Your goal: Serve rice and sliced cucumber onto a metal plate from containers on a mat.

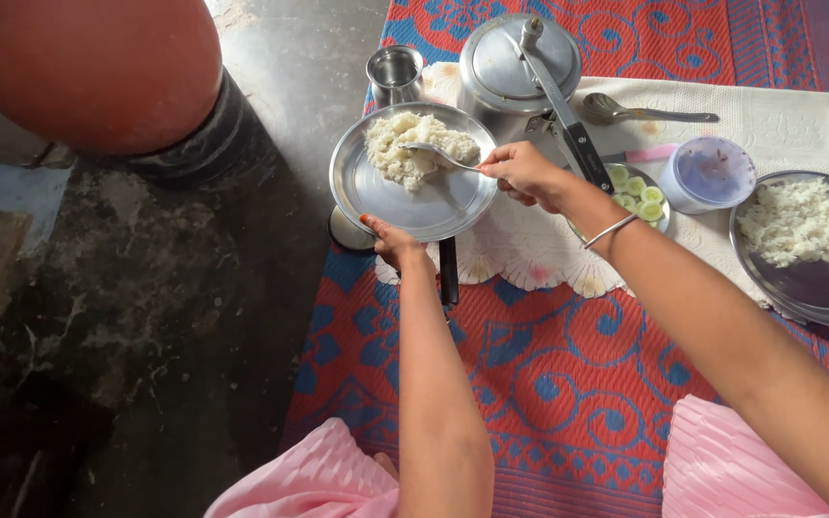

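Note:
My left hand (391,240) grips the near rim of a round steel plate (434,197) and holds it up over the mat. White cooked rice (413,146) lies heaped on the plate's far half. My right hand (522,175) holds a steel spoon (438,153) by its handle, with the bowl resting in the rice. Behind the plate stands a lidded steel pressure cooker (515,62) with a long black handle.
A steel cup (394,73) stands at the back left. On the white cloth (779,115) lie a ladle (640,110), a small plate of cucumber slices (637,192), a lidded plastic tub (712,173) and a second plate of rice (808,240). A big clay pot (98,67) sits on the dark floor at left.

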